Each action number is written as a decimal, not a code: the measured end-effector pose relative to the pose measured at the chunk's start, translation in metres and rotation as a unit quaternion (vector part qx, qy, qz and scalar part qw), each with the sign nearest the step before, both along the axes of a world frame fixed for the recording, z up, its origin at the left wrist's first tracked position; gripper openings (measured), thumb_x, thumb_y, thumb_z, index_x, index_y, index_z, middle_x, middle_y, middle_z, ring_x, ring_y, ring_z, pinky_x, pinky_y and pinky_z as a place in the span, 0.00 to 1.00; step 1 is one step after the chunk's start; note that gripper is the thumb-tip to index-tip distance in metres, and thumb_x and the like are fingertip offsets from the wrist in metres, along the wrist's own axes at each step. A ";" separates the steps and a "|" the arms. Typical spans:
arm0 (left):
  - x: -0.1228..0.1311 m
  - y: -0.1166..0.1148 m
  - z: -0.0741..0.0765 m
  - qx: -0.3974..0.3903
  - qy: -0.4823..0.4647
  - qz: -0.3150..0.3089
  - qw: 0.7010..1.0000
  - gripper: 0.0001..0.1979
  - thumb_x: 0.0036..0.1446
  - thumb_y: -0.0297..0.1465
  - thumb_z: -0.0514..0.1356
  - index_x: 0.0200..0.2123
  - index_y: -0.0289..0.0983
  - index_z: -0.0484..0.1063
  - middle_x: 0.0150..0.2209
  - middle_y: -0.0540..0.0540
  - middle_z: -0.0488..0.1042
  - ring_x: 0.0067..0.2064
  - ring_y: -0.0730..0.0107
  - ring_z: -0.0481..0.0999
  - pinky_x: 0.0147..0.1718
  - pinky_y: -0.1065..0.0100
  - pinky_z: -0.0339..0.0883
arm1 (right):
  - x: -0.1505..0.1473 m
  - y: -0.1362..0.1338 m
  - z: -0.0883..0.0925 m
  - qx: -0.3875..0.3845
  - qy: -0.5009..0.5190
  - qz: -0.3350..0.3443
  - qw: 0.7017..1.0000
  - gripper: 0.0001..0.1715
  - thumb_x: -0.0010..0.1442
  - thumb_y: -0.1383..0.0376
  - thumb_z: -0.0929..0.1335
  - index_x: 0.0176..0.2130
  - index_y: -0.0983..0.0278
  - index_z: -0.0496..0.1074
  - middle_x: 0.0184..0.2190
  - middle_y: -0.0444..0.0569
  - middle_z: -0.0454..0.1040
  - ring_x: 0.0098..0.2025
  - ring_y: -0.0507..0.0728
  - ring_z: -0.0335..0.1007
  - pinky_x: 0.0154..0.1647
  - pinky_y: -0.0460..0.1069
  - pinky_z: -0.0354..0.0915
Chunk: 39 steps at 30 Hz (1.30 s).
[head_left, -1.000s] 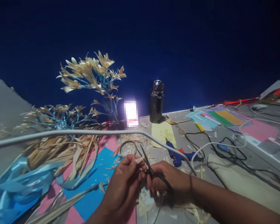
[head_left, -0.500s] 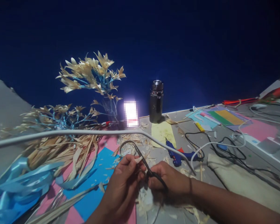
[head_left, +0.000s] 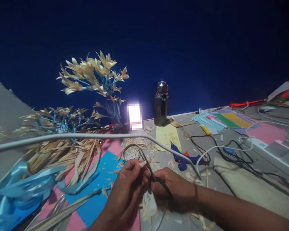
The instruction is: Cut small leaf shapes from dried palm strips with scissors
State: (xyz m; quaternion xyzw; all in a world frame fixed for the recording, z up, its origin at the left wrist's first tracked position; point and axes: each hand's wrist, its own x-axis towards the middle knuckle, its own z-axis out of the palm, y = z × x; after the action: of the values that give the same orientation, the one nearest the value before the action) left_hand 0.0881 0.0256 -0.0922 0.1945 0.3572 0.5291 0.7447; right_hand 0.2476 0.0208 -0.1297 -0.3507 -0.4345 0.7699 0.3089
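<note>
My left hand [head_left: 131,179] is closed in a pinch, with a small pale piece of dried husk [head_left: 143,164] between thumb and finger. The fingers of my right hand [head_left: 170,184] are wrapped round the dark handles of a pair of scissors [head_left: 154,176]. Its blades point up and away from me, right beside the husk piece and my left fingertips. Whether the blades touch the husk I cannot tell. Just beyond the hands lies a curved brownish band [head_left: 132,146] whose kind is unclear. Cut husk scraps [head_left: 148,203] lie beneath both hands.
Flowers of pale husk on blue stems [head_left: 93,73], dried husk strips [head_left: 60,150] and blue ribbon [head_left: 21,189] are at left. A dark flask [head_left: 161,104] stands behind a blue glue gun [head_left: 181,158]. A white cable [head_left: 86,136] crosses in front; black cords [head_left: 245,154] lie right.
The scissor blades look slightly farther apart than before. Both hands stay nearly in place, and the view has shifted a little.
</note>
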 end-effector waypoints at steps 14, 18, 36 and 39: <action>-0.004 0.002 -0.009 0.019 0.056 -0.119 0.991 0.12 0.52 0.31 0.71 0.27 0.34 0.70 0.21 0.50 0.71 0.23 0.78 0.66 0.23 0.76 0.59 | 0.012 0.015 0.031 0.084 -0.028 -0.180 0.980 0.22 0.41 0.60 0.81 0.32 0.67 0.74 0.27 0.44 0.72 0.28 0.50 0.66 0.29 0.44 0.62; -0.002 0.001 -0.012 0.014 0.049 -0.129 0.990 0.12 0.54 0.34 0.70 0.28 0.33 0.72 0.22 0.48 0.72 0.24 0.75 0.68 0.24 0.74 0.62 | 0.003 0.011 0.025 0.051 0.060 -0.162 0.984 0.25 0.40 0.61 0.82 0.31 0.66 0.70 0.23 0.43 0.72 0.24 0.51 0.67 0.27 0.47 0.65; -0.003 0.002 -0.013 0.060 0.046 -0.037 0.996 0.10 0.51 0.26 0.69 0.31 0.37 0.69 0.25 0.51 0.74 0.25 0.73 0.73 0.26 0.71 0.65 | 0.002 0.010 0.020 -0.020 0.011 -0.124 0.992 0.25 0.40 0.58 0.81 0.31 0.67 0.71 0.23 0.41 0.68 0.23 0.48 0.64 0.24 0.44 0.59; -0.003 0.004 -0.012 0.055 0.047 -0.032 0.997 0.11 0.52 0.28 0.70 0.32 0.37 0.70 0.28 0.50 0.75 0.28 0.73 0.74 0.28 0.73 0.65 | 0.001 0.007 0.019 -0.024 -0.006 -0.078 0.997 0.24 0.42 0.57 0.81 0.31 0.66 0.69 0.24 0.41 0.69 0.23 0.47 0.62 0.24 0.43 0.59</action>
State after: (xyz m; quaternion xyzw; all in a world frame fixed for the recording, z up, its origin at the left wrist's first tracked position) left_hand 0.0849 0.0300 -0.1045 0.2708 0.3563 0.5141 0.7317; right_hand 0.2484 0.0280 -0.1106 -0.3959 -0.3890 0.7514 0.3570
